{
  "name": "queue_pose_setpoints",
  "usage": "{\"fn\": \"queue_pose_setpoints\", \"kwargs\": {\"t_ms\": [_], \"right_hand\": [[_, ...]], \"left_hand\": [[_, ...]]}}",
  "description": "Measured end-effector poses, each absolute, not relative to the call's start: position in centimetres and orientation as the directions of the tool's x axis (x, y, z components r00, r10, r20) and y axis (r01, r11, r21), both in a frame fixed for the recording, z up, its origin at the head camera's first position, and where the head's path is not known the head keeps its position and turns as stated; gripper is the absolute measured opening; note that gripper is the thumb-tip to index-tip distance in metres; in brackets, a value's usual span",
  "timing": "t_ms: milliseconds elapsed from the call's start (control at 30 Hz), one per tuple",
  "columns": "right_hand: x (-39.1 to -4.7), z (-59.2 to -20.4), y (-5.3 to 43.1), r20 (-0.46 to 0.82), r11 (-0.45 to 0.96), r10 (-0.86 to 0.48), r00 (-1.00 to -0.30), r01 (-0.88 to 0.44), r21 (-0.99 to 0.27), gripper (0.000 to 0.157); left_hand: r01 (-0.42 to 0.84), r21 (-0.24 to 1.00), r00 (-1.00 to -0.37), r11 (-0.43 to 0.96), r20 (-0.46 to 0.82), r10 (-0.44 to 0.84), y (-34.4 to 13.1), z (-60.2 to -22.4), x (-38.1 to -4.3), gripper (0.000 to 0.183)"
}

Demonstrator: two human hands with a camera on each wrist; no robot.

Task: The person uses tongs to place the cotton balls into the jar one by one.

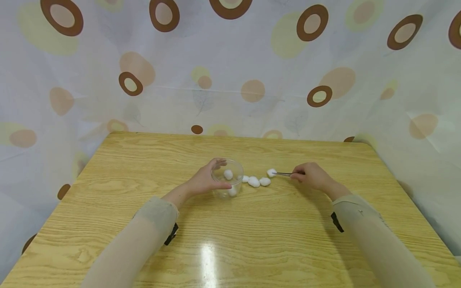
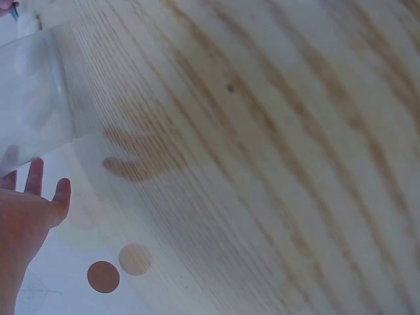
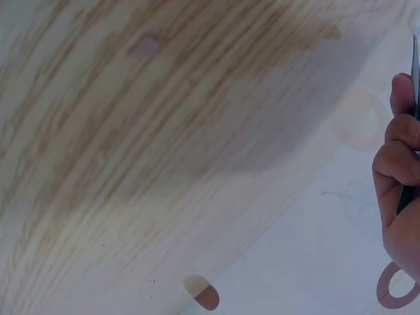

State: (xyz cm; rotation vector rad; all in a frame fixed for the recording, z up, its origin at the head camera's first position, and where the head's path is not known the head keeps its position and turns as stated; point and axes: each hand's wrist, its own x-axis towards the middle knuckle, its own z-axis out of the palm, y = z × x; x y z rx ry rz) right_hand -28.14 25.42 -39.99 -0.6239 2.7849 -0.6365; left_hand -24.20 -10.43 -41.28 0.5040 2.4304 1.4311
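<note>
My left hand (image 1: 206,179) (image 2: 26,220) holds a clear round cup (image 1: 222,194) (image 2: 62,72) from its left side, thumb along the near wall and fingers round the far one. Inside the cup lie white cotton balls (image 1: 228,174). Just right of it, a short row of cotton balls (image 1: 253,182) rests on the table. Tweezers (image 1: 283,174) (image 3: 415,79) are pinched in my right hand (image 1: 313,176) (image 3: 401,164), pointing left. A single cotton ball (image 1: 271,173) is at their tips; whether it is lifted off the table I cannot tell.
The wood-grain table (image 1: 230,240) runs back to a pale curtain (image 1: 230,104) with brown ringed spots, which also hangs along both sides. Dark straps (image 1: 171,234) show under both forearms.
</note>
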Motion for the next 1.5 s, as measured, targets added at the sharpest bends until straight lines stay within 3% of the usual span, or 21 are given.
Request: {"fn": "queue_pose_setpoints", "kwargs": {"t_ms": [1500], "right_hand": [[-27.3,-37.9,25.1,-0.005,0.783,-0.469,-0.883,-0.413,-0.465,0.023]], "left_hand": [[0.147,0.883,-0.901,0.445,-0.066,0.429,-10.4,-41.2,-24.2,0.084]]}}
